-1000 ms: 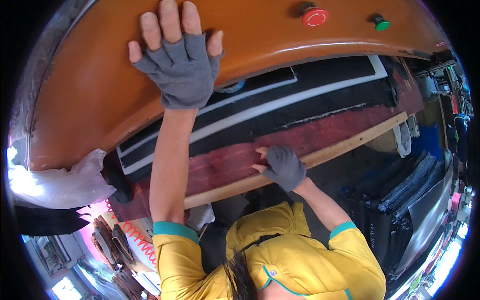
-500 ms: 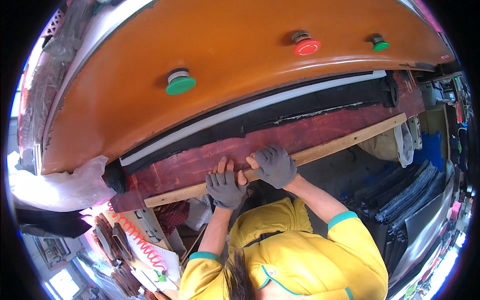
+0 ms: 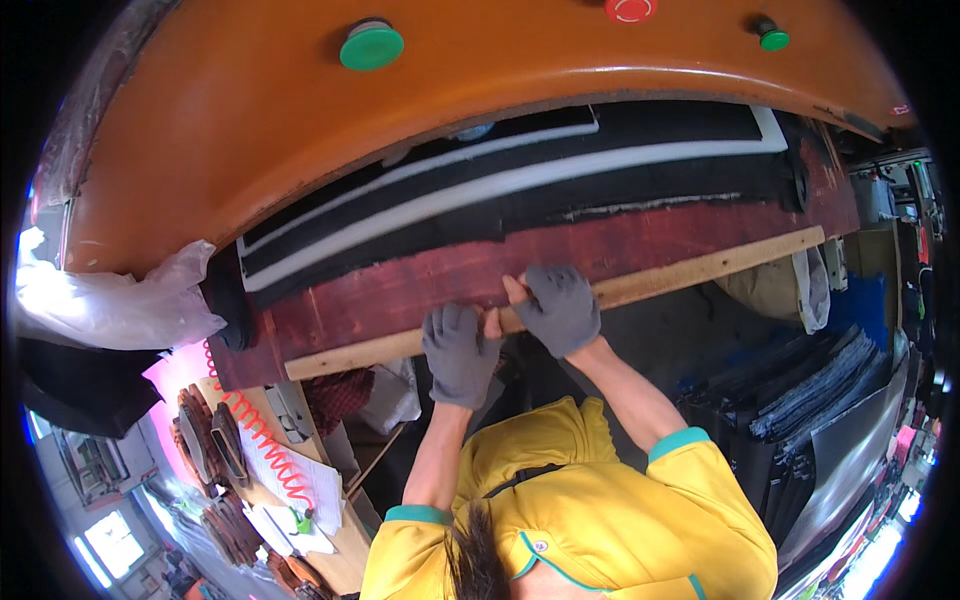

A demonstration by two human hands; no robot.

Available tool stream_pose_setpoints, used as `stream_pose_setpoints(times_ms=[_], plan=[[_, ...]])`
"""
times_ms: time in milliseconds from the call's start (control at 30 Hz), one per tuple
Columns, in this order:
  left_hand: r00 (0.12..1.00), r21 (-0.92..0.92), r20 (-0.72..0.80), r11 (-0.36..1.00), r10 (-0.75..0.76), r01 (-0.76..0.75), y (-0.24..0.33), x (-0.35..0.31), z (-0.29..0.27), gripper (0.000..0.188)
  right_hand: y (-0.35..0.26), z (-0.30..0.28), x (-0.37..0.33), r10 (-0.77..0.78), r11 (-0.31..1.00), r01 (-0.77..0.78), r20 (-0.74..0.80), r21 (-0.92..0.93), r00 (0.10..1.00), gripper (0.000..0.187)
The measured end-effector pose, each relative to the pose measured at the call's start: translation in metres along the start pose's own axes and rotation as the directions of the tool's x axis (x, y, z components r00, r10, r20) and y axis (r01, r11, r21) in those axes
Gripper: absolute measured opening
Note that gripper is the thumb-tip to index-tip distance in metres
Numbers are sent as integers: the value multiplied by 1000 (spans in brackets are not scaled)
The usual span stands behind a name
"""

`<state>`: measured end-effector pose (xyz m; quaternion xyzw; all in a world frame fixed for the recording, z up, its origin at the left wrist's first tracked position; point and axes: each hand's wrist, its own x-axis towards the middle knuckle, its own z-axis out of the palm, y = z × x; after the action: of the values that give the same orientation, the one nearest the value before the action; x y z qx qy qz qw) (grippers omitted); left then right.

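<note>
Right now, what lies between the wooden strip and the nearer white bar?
In the head view: dark red board, then black cloth with a ragged pale line at right. The left hand and right hand partly overlap the board.

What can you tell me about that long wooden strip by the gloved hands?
The wooden strip is long, narrow and light brown, with small dark spots along it. It runs along the near edge of the dark red board, slanting up toward the right. The gloved left hand and right hand rest on its middle stretch, hiding part of it.
</note>
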<state>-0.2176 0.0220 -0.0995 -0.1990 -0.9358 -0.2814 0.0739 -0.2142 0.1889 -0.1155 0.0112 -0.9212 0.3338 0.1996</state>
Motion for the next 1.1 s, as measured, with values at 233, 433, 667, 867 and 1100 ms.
stream_pose_setpoints(times_ms=[233,433,667,867,1100], plan=[[989,103,-122,990,-81,94,23,13,-11,41,-23,-38,1,-15,998,17,-34,60,999,33],[968,167,-244,982,-49,92,12,83,9,72,-25,-25,102,-83,986,99,120,-135,989,91],[977,-19,-157,989,-145,144,20,29,4,58,-16,-49,72,55,875,-171,258,453,965,96],[975,-109,-213,993,-63,40,36,13,-16,21,0,-63,58,204,327,-376,324,867,924,101],[983,-69,-177,997,-48,37,38,6,-16,28,5,-119,44,252,603,-301,181,739,951,92]])
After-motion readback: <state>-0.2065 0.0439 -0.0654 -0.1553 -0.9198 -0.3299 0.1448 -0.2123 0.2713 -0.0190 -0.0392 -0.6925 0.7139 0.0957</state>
